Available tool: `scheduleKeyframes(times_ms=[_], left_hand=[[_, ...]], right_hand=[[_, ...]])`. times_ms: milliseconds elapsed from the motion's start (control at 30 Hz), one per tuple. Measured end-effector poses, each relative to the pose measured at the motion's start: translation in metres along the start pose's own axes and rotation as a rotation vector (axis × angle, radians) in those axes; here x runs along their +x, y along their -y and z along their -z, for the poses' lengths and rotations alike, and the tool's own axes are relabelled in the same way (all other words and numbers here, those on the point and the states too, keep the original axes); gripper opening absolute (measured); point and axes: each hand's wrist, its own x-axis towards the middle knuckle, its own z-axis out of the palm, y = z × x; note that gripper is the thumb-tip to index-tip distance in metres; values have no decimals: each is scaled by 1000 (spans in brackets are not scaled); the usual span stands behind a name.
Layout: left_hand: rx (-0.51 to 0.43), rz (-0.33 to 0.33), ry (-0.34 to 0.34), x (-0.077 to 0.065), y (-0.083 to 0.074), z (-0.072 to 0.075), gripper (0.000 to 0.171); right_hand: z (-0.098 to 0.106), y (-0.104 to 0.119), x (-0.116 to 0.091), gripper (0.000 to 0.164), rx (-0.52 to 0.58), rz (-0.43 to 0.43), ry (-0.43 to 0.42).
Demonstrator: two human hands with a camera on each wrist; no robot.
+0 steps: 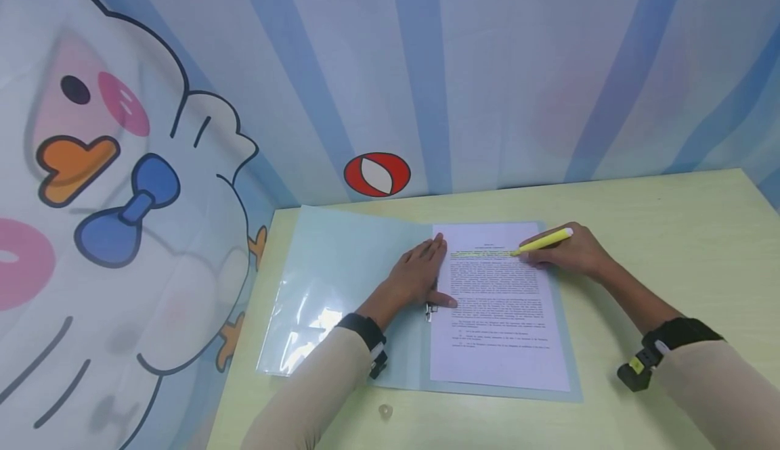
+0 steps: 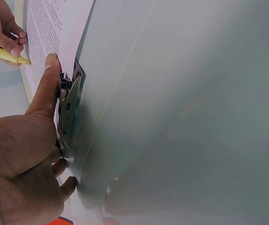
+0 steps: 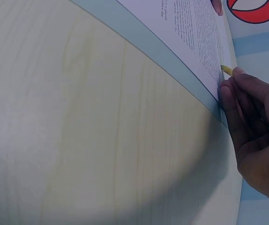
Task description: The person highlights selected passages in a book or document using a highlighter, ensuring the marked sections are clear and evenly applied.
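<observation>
A printed sheet of paper (image 1: 500, 365) lies on the right side of an opened pale blue folder (image 1: 402, 362). Yellow highlighting covers a few lines near the top of its text. My right hand (image 1: 569, 254) pinches a yellow highlighter (image 1: 548, 239), its tip at the right end of the highlighted lines. Across the folder's spine rests my left hand (image 1: 420, 274), fingers extended and thumb on the sheet's left margin. Beneath that hand, a metal clip (image 2: 69, 110) shows in the left wrist view, partly covered in the head view.
The folder's glossy left cover (image 1: 329, 287) lies flat, reflecting light. A small round translucent thing (image 1: 385, 411) sits on the light wooden table (image 1: 670, 233) near the front. Behind the table hangs a cartoon-printed cloth (image 1: 500, 64). Both wrists wear black straps with small devices.
</observation>
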Motion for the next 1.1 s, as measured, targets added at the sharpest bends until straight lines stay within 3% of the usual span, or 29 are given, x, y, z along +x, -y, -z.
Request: scheduleKeyframes(times_ms=[1100], left_hand=[[1, 7, -1, 2, 1, -3, 125]], right_hand=[[9, -5, -6, 40, -32, -13, -7]])
